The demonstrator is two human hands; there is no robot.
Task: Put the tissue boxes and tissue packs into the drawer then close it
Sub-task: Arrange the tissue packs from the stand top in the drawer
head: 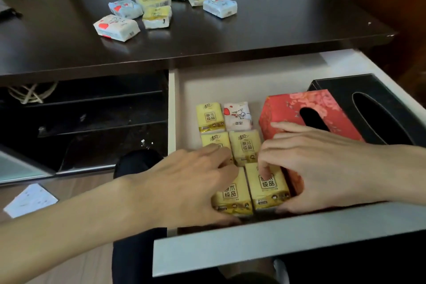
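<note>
Both hands down in the drawer [288, 233], squaring up the front row of packs. Left hand [184, 182] spread flat over one yellow pack [232, 196], fingers loose, pressing rather than gripping. Right hand [318, 168] curled round the neighbouring pack [267, 187], thumb at its near end, fingertips on top, closed lightly on it. Beyond the fingers, four more packs [230, 131] in rows; just right of the right hand, red box [299, 113], then black box [368, 104]. Well beyond both hands, seven packs [161, 7] left on the desk [276, 30].

Risks: pushing too hard and skewing the rows; crowding against the red box, leaving no room for the rest; stacking too high and jamming the drawer on closing.
</note>
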